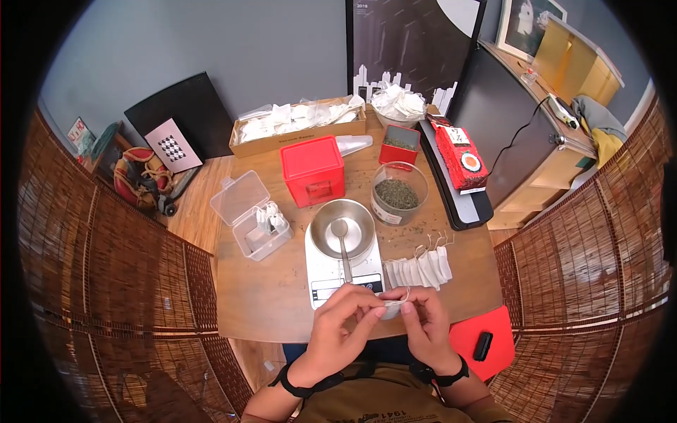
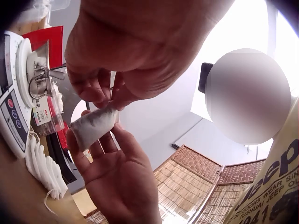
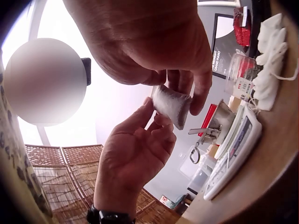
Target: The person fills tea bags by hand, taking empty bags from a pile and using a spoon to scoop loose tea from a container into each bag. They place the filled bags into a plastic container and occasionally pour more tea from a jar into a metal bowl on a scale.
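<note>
Both hands are together at the table's front edge on one small, filled white tea bag (image 1: 390, 311). My left hand (image 1: 342, 321) pinches its top end between thumb and fingers, by the string. From the other side, my right hand (image 1: 431, 330) grips the bag; in the right wrist view the plump tea bag (image 3: 172, 105) hangs below its fingers. Just beyond lies a row of filled tea bags (image 1: 420, 270) with loose strings. A steel bowl (image 1: 361, 245) holding a spoon (image 1: 344, 250) sits on the white kitchen scale (image 1: 317, 277), ahead of the left hand.
Behind the scale stand a red box (image 1: 312, 166) and a clear tub (image 1: 386, 214) of dried leaves. An open plastic case (image 1: 252, 249) with tea bags is at left. A cardboard tray (image 1: 296, 141) of white bags lines the back. A red stool (image 1: 502, 326) stands at right.
</note>
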The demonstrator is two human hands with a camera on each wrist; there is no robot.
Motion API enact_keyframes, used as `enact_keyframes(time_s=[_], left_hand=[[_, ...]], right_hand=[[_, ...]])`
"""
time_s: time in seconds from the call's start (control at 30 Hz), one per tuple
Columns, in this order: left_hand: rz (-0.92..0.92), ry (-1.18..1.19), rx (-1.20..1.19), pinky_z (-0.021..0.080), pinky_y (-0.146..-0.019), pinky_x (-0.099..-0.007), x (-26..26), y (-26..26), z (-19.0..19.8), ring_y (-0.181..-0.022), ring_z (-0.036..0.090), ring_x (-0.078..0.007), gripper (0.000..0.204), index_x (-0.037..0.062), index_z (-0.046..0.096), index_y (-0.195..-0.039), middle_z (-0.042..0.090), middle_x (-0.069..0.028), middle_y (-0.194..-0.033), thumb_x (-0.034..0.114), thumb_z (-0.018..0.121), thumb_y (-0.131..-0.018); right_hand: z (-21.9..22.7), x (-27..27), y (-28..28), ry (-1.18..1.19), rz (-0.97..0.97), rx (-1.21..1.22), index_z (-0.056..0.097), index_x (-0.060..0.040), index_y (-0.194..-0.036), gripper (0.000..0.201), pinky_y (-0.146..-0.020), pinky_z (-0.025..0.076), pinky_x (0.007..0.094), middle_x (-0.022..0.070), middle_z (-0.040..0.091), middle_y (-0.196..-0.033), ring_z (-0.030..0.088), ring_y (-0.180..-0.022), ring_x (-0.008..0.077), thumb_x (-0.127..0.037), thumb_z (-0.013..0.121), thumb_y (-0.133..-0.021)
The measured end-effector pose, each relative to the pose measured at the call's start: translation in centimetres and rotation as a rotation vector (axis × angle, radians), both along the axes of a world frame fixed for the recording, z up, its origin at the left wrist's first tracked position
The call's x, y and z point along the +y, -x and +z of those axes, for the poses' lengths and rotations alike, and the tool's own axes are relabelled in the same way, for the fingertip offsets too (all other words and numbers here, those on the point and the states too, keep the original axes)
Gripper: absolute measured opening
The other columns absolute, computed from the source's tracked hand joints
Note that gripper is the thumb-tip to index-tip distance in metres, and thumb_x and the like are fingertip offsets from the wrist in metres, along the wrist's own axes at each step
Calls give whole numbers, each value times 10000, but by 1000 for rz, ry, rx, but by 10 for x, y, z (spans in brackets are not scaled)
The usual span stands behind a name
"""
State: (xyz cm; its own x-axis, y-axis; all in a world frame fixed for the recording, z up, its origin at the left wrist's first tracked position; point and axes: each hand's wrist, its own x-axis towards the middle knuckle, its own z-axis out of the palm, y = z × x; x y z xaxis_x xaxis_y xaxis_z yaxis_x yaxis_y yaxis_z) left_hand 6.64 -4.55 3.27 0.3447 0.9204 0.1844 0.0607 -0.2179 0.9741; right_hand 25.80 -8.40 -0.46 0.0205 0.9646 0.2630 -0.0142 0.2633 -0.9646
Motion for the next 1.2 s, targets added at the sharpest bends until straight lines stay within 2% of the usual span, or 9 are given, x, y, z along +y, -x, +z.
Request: enact_keyframes(time_s=[0.17,0.37,0.43,0.53,0.77,0.97,1.1,1.17,1.2], left_hand=[[4,84,-128,518,-794,-254,-1,-2,-6,-919,640,-103,82,-15,736,-1089,679,-82,-1120,-24,756,-1010],[-140,320,-328,556,-837,-253,-2,4,-11,-963,665,-91,104,-47,696,-1158,658,-62,-1124,-2,705,-1065],[-161,422,-349,553,-834,-249,-2,3,-2,-960,670,-93,177,-43,692,-1259,645,-50,-1129,20,667,-1095],[-171,355,-250,557,-816,-247,0,0,3,-941,675,-96,228,-21,706,-1320,652,-53,-1124,29,637,-1109],[-207,305,-188,556,-745,-237,-1,-3,3,-866,670,-97,225,-22,751,-1287,652,-63,-1091,0,660,-1082],[-138,185,-102,577,-806,-242,-4,-6,-2,-948,705,-113,166,-33,761,-1204,683,-77,-1152,-17,712,-1046],[-27,200,-190,569,-817,-240,-4,-7,-2,-990,698,-108,138,-51,753,-1174,676,-81,-1148,-23,718,-1044],[1,206,-213,567,-823,-240,-4,-7,-1,-999,694,-106,135,-53,752,-1171,672,-82,-1150,-26,721,-1042],[-18,203,-210,566,-827,-241,-3,-7,0,-997,691,-103,134,-51,752,-1171,667,-81,-1153,-31,719,-1042]], right_hand=[[0,-2,7,27,-18,100,529,25,-1257,123,-1035,548,355,196,713,-1284,698,-1174,217,-1,510,-1138],[1,0,7,27,20,143,531,10,-1262,121,-1056,536,356,182,676,-1305,685,-1181,209,-21,493,-1152],[2,0,6,23,19,126,537,6,-1258,118,-1070,524,356,179,654,-1323,667,-1203,206,-28,498,-1152],[1,0,3,9,18,105,547,0,-1250,113,-1097,498,356,171,609,-1356,626,-1247,201,-41,514,-1150],[-1,-1,-2,1,25,97,553,-2,-1264,131,-1115,475,354,161,559,-1384,591,-1272,193,-58,528,-1148],[5,-3,6,37,11,189,557,-6,-1272,141,-1117,482,363,161,573,-1386,611,-1277,216,-67,526,-1148],[3,-1,6,-52,-19,243,554,-4,-1280,149,-1124,482,371,168,582,-1389,622,-1287,241,-49,532,-1140],[8,0,1,-123,9,-51,546,1,-1279,150,-1128,482,382,181,584,-1392,626,-1292,259,-26,526,-1133],[7,0,2,-121,9,-51,546,1,-1279,150,-1128,482,382,181,584,-1392,626,-1292,259,-26,526,-1133]])
